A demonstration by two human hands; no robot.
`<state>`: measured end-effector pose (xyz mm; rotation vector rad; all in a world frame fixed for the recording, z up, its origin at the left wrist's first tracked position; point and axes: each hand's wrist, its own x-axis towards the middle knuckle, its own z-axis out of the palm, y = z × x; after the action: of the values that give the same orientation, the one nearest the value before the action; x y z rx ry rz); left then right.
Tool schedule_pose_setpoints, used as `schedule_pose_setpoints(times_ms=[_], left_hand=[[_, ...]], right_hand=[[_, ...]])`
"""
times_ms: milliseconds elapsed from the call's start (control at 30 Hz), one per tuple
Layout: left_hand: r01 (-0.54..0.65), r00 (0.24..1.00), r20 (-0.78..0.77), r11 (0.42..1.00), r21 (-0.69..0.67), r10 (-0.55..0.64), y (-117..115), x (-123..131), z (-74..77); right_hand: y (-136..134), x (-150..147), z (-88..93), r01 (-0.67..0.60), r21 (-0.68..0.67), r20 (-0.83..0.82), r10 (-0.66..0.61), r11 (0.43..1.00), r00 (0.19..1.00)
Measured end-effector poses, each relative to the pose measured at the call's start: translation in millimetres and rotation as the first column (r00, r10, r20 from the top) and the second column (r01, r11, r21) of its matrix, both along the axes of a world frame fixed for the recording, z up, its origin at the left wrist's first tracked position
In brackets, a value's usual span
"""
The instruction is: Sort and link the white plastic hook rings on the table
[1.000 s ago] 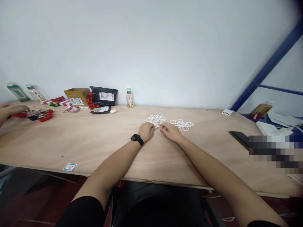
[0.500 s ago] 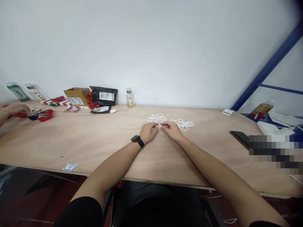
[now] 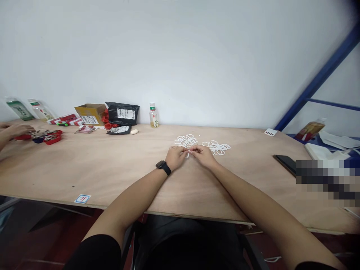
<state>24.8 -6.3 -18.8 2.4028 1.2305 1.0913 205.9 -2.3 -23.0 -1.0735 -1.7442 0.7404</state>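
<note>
My left hand (image 3: 176, 157) and my right hand (image 3: 204, 155) meet at the fingertips above the table. Both pinch one small white ring (image 3: 188, 154), mostly covered by the fingers; a short white piece of it shows below them. Just behind my left hand lies a loose pile of thin white rings (image 3: 185, 140). A second pile of white rings (image 3: 221, 147) spreads beside and behind my right hand. A black watch (image 3: 163, 167) is on my left wrist.
Along the wall stand a bottle (image 3: 153, 115), a black parcel (image 3: 123, 113) and an open cardboard box (image 3: 90, 113). Another person's hand (image 3: 17, 130) is at red items (image 3: 53, 137) on the far left. A phone (image 3: 285, 164) and a white power strip (image 3: 270, 132) lie right.
My fingertips have shifted slightly while pinching the white ring, and a bit of it now hangs lower between them. Both ring piles stay in place.
</note>
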Motion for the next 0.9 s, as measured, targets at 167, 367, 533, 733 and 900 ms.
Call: schedule_pose_setpoints(times_ms=[167,367,533,733,900], left_hand=[[-0.036,0.999,-0.007,0.999,0.018,0.036,-1,1,0.5],[-0.055,0.998,-0.022,0.998,0.007,0.055,2,4,0.0],[-0.155,0.98,-0.121,0.988,0.012,0.155,8,-1,-3.0],[-0.212,0.922,-0.342,0.975,-0.061,0.179,11,-11,-8.5],[-0.243,0.914,-0.348,0.969,-0.051,0.211,12,-9,-8.4]], right_hand=[[-6,-2,4.3,0.018,0.085,0.078,-0.024,0.996,0.997],[-7,-3,5.2,0.02,0.13,0.156,-0.04,0.991,0.987],[0,9,7.6,0.068,0.35,0.435,-0.226,0.934,0.872],[15,51,14.5,0.202,0.478,0.632,-0.494,0.855,0.597],[16,67,19.1,0.32,0.448,0.695,-0.55,0.835,0.463]])
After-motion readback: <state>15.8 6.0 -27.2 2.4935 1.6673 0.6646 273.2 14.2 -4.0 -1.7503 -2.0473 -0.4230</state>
